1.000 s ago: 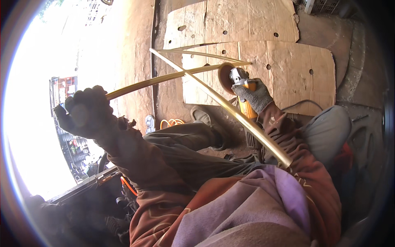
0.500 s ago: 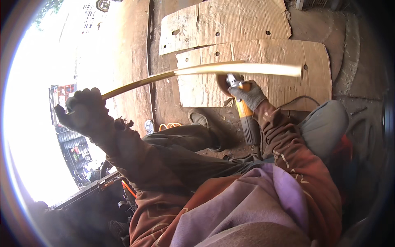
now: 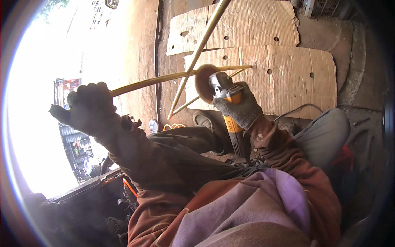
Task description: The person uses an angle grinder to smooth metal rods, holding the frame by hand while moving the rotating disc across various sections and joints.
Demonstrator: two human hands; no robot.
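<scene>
My left hand (image 3: 92,108), in a dark work glove, is closed round the end of a slightly curved, yellowish bar (image 3: 146,83). This bar stretches right, over the cardboard. A longer straight bar (image 3: 207,35) of the same colour crosses it, and a thinner one (image 3: 186,105) slants below; whether they are all joined I cannot tell. My right hand (image 3: 242,107), in a grey glove, grips a yellow-and-black angle grinder (image 3: 236,138) near its metal head. The grinder's brown disc (image 3: 204,83) overlaps the curved bar just right of the crossing; contact cannot be made out.
Two cardboard sheets with holes (image 3: 292,78) lie on the brown ground ahead. A dark cable (image 3: 302,105) loops at the right, and an orange cord (image 3: 175,125) lies by my shoe (image 3: 202,120). At the top right stands a slatted crate (image 3: 321,7). Glare washes out the left.
The bars have turned, so the long crossing bar and thinner bar now show. My right hand has brought the grinder's head left and slightly nearer, its disc now facing the bars.
</scene>
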